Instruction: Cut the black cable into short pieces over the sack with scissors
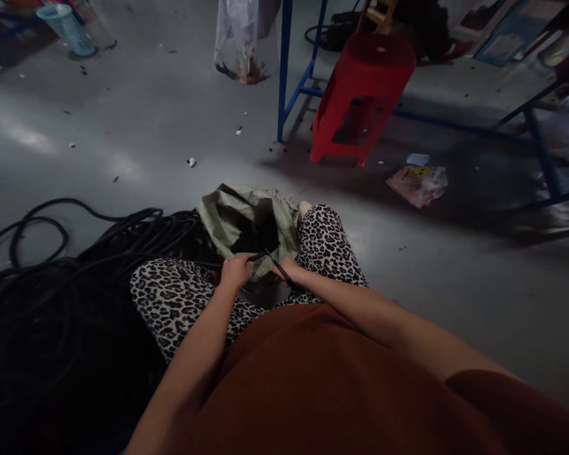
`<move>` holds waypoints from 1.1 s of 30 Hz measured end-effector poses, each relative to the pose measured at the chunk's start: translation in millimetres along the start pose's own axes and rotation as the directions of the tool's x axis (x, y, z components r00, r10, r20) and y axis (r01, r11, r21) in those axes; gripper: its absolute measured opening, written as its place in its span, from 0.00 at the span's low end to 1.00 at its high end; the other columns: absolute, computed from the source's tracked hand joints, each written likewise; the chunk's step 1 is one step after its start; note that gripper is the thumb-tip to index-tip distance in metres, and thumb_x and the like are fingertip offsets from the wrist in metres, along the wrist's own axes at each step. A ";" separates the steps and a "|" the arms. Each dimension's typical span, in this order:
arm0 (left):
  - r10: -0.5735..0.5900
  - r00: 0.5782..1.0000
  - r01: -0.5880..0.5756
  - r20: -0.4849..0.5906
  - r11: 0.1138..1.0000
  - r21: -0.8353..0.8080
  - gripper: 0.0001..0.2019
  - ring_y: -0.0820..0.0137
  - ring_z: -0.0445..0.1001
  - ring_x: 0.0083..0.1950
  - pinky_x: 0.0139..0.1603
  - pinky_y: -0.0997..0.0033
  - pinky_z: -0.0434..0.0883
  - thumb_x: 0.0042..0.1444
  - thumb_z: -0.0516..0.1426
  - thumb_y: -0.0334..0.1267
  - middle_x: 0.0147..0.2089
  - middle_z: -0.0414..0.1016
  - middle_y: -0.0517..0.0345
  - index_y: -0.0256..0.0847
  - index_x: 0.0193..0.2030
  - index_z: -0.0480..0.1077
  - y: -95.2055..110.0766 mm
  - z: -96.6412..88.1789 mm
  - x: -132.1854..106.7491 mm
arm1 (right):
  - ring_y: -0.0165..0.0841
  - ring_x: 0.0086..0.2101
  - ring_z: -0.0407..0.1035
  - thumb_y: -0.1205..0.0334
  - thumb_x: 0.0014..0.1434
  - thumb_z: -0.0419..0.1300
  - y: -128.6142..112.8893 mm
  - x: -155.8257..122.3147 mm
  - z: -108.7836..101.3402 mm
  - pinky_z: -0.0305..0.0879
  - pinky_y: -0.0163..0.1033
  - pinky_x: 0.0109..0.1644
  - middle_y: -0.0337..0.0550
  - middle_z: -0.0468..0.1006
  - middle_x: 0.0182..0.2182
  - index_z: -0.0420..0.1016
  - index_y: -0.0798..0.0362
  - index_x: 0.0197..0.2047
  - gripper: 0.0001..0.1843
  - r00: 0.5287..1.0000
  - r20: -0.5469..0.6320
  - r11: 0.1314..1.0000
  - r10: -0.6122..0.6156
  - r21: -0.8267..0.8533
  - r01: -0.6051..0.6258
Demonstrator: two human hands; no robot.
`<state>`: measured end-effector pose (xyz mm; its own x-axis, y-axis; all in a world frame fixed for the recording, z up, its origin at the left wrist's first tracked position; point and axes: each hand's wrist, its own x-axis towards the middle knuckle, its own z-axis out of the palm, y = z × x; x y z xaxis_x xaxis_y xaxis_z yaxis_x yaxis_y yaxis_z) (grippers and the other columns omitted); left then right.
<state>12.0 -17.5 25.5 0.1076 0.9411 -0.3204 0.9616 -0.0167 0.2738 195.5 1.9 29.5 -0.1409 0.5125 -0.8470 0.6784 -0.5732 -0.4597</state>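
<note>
My left hand (236,273) is closed around a black rubber cord (199,261) that runs in from the left, its end pointing right over the sack's near rim. In my right hand (288,272) is a pair of scissors (277,265) with dark handles, the blades pointing up and left at the cord's end. Whether the blades touch the cord I cannot tell. Between my knees stands an open grey-green woven sack (218,215), with small black pieces (258,237) inside it. A large tangled heap of black cord (146,237) lies to my left.
A red plastic stool (365,69) stands ahead by a blue metal table frame (283,76). A clear plastic bag (241,44) hangs beside it. Farther off are a blue basket (69,28) and a crumpled plastic package (420,184) on the floor. Small scraps dot the floor.
</note>
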 end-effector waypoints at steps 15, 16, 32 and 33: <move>-0.040 0.993 0.041 -0.107 0.999 0.005 0.18 0.63 0.73 0.49 0.51 0.67 0.66 0.59 0.49 0.40 0.48 0.75 0.49 0.40 0.53 0.69 -3.1 0.0 2.2 | 0.29 0.16 0.64 0.35 0.55 0.53 -1.4 -9.3 4.8 0.62 0.30 0.19 0.39 0.66 0.15 0.65 0.58 0.29 0.30 0.994 0.107 0.987 0.002 0.159 -0.019; -0.039 0.993 0.040 -0.109 0.999 0.006 0.17 0.63 0.73 0.49 0.51 0.67 0.66 0.59 0.49 0.40 0.48 0.75 0.49 0.39 0.53 0.69 -2.7 -0.6 2.0 | 0.29 0.16 0.65 0.35 0.55 0.54 -0.7 -9.1 5.2 0.63 0.30 0.19 0.39 0.66 0.16 0.65 0.58 0.28 0.30 0.993 0.116 0.986 -0.007 0.165 -0.012; 0.010 0.997 -0.012 -0.073 0.999 -0.037 0.16 0.64 0.72 0.51 0.53 0.66 0.65 0.59 0.50 0.38 0.49 0.76 0.51 0.40 0.52 0.71 3.9 -3.7 -0.1 | 0.32 0.21 0.68 0.36 0.56 0.54 -2.8 -10.7 4.7 0.64 0.31 0.21 0.42 0.69 0.18 0.67 0.57 0.29 0.28 0.985 0.165 0.994 -0.042 0.106 0.025; 0.017 0.998 -0.020 -0.068 0.999 -0.046 0.16 0.64 0.72 0.51 0.53 0.66 0.65 0.59 0.50 0.38 0.49 0.76 0.51 0.41 0.51 0.71 4.2 -3.9 -0.5 | 0.32 0.21 0.68 0.36 0.56 0.54 -2.2 -10.0 4.9 0.64 0.31 0.21 0.42 0.69 0.18 0.67 0.57 0.29 0.29 0.985 0.166 0.994 -0.050 0.100 0.033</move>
<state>15.0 -16.7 30.3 0.1061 0.9615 -0.2535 0.9466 -0.0196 0.3217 191.9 -5.1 37.6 -0.2920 0.4271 -0.8557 0.5975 -0.6172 -0.5120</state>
